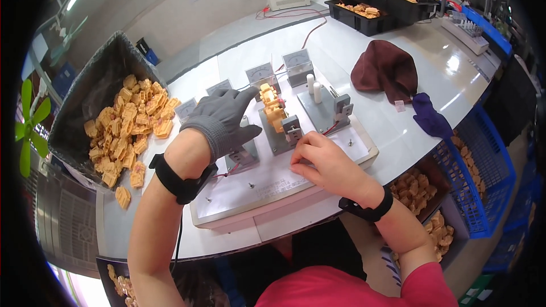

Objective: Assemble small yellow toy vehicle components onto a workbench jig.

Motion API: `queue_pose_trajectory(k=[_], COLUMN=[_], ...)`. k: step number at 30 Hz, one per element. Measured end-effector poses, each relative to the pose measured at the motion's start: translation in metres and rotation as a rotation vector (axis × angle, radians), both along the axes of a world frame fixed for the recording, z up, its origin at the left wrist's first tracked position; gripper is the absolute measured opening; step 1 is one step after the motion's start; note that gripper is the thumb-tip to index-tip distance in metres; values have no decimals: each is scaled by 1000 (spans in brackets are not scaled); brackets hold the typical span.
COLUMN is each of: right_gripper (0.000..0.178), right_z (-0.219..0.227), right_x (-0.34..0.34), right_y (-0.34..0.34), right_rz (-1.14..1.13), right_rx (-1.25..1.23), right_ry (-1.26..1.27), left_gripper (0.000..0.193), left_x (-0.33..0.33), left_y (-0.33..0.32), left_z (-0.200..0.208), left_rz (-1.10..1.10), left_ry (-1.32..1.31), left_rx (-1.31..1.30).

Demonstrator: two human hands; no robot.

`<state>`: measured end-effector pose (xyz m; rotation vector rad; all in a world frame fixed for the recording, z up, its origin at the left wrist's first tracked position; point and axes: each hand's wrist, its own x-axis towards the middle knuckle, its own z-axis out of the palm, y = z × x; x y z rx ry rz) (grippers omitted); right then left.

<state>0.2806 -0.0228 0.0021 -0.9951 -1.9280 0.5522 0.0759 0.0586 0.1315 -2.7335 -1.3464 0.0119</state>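
Note:
A tan-orange plastic part (272, 106) sits on the middle fixture (277, 141) of a white test board (267, 193). My left hand (223, 115), in a grey glove, is over the left fixture; its thumb and fingers are apart, the index finger reaching close to the part's upper left side. My bare right hand (325, 162) is just below the grey clamp block (292, 130) of the middle fixture, its fingers curled and pressed together. What those fingertips hold, if anything, is hidden. The right fixture (324, 111) has two white posts.
Several analog meters (297, 65) line the board's back. A lined bin (67, 128) heaped with tan-orange parts stands left, with loose parts beside it. A maroon cloth (384, 71) and purple glove (430, 116) lie right. Black trays (355, 21) and a blue crate (483, 193) hold more parts.

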Motion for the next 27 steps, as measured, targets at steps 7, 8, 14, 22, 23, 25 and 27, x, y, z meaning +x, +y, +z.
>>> queue_pose_trajectory(k=[7, 8, 14, 22, 23, 25, 27], right_gripper=[12, 12, 13, 14, 16, 20, 25], right_z=[1, 2, 1, 5, 6, 9, 10], right_x=[-5, -5, -6, -5, -5, -6, -7], right_y=[0, 0, 0, -3, -5, -5, -7], right_rz=[-60, -58, -72, -72, -82, -148, -213], right_rx=[54, 43, 29, -44, -104, -134, -162], right_ry=[28, 31, 32, 62, 92, 154, 219], left_gripper=[67, 67, 66, 65, 65, 64, 66], left_x=[-4, -3, 3, 8, 8, 8, 12], left_y=[4, 4, 6, 7, 8, 10, 10], left_z=[-3, -3, 4, 2, -1, -6, -4], left_rz=[42, 41, 3, -34, -35, -113, -114], left_ry=[15, 13, 18, -4, -6, -59, -48], left_rx=[-52, -53, -28, 15, 16, 112, 99])
